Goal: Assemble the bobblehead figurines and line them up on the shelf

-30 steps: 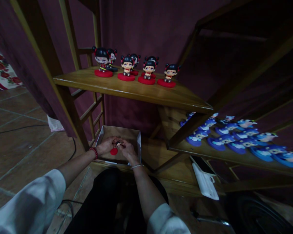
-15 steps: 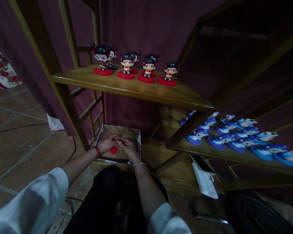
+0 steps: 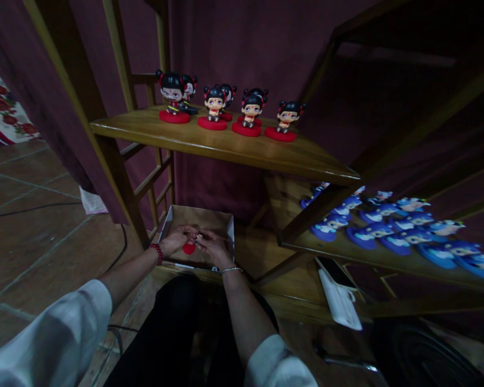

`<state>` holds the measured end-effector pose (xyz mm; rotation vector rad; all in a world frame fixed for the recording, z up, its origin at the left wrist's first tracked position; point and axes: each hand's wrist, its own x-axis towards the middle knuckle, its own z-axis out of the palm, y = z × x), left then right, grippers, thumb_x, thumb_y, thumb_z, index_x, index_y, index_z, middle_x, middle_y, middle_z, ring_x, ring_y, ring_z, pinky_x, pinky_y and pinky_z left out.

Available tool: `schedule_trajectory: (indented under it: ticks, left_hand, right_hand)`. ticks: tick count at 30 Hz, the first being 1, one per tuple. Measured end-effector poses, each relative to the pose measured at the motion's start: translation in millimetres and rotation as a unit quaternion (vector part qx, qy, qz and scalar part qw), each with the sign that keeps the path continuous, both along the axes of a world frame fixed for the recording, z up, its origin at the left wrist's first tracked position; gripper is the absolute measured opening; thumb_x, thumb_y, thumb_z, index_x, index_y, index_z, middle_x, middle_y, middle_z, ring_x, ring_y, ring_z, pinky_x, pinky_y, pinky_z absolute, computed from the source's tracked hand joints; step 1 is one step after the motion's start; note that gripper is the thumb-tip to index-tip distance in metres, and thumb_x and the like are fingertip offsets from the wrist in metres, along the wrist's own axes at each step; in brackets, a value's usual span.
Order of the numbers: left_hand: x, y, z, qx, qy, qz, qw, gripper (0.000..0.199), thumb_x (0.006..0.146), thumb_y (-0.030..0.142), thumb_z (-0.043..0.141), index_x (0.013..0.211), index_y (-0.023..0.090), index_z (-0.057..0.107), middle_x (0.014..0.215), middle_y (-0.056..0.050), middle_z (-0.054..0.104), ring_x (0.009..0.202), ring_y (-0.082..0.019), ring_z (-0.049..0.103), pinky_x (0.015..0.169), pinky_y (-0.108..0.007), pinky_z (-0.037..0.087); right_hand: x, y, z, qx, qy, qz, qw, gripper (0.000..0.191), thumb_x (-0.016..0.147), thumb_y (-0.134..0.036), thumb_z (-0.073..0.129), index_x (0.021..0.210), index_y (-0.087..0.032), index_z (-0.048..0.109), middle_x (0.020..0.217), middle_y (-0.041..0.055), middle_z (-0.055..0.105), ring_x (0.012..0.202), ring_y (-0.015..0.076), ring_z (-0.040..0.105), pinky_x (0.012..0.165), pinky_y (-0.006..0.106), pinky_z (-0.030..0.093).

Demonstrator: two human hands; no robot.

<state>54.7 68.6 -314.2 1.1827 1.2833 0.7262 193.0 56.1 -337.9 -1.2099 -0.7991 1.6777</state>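
Note:
Over a shallow cardboard box [image 3: 210, 215] with white sides, my two hands meet around a small figurine [image 3: 199, 238]. My left hand [image 3: 180, 239], with a red bead bracelet at its wrist, has its fingertips closed at the figurine's left side. From the right, my right hand [image 3: 214, 247] pinches the same figurine; a thin bracelet circles that wrist. Just beneath the fingers a round red base [image 3: 189, 248] lies in the box. Whether the figurine touches this base I cannot tell. The fingers partly cover the figurine.
On the wooden shelf [image 3: 226, 148] above stand several black-haired figurines [image 3: 251, 110] on red bases. A lower shelf at the right carries several blue figurines [image 3: 403, 236]. A dark-screened phone [image 3: 336, 273] rests on a white object [image 3: 341, 303]. Shelf posts flank the box.
The camera view has shifted slightly, so the shelves sit a little further right. Both hands stay on the figurine, with only a small change in finger position.

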Motion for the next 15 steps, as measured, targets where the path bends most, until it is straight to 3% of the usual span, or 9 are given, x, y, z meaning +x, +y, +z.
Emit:
schedule_trajectory:
  ticks: [5, 8, 12, 15]
  left_hand:
    - [-6, -3, -12.5, 0.033, 0.132, -0.004, 0.991, 0.020, 0.076, 0.006, 0.039, 0.086, 0.008, 0.056, 0.072, -0.004, 0.062, 0.058, -0.009, 0.056, 0.062, -0.023, 0.048]
    - [-12, -6, -20.9, 0.060, 0.232, -0.021, 0.971, 0.018, 0.071, 0.008, 0.047, 0.085, 0.010, 0.059, 0.071, -0.003, 0.061, 0.065, -0.012, 0.058, 0.067, -0.024, 0.046]
    - [-16, -11, -28.1, 0.147, 0.349, -0.111, 0.919, 0.032, 0.064, 0.012, 0.058, 0.096, 0.015, 0.059, 0.101, -0.008, 0.059, 0.095, -0.019, 0.055, 0.084, -0.028, 0.042]
    - [-15, -15, -30.7, 0.145, 0.392, -0.141, 0.897, 0.049, 0.063, 0.017, 0.061, 0.111, 0.015, 0.052, 0.125, -0.013, 0.045, 0.112, -0.024, 0.046, 0.091, -0.029, 0.037]
  right_hand:
    - [-2, 2, -4.1, -0.006, 0.002, -0.031, 1.000, 0.032, 0.053, -0.017, 0.073, 0.081, -0.013, 0.058, 0.069, -0.0007, 0.063, 0.061, 0.0093, 0.059, 0.060, 0.021, 0.049]
    - [-2, 2, -5.1, -0.011, 0.000, -0.035, 0.999, 0.032, 0.050, -0.015, 0.074, 0.078, -0.013, 0.058, 0.068, -0.0011, 0.062, 0.061, 0.0089, 0.059, 0.060, 0.022, 0.049]
    - [-3, 2, -4.8, -0.019, -0.003, -0.044, 0.999, 0.032, 0.049, -0.012, 0.073, 0.077, -0.013, 0.058, 0.066, -0.0017, 0.062, 0.059, 0.0085, 0.058, 0.059, 0.021, 0.048]
    - [-3, 2, -5.1, -0.019, -0.005, -0.052, 0.998, 0.032, 0.048, -0.010, 0.072, 0.076, -0.013, 0.057, 0.067, -0.0020, 0.062, 0.060, 0.0086, 0.058, 0.058, 0.021, 0.048]
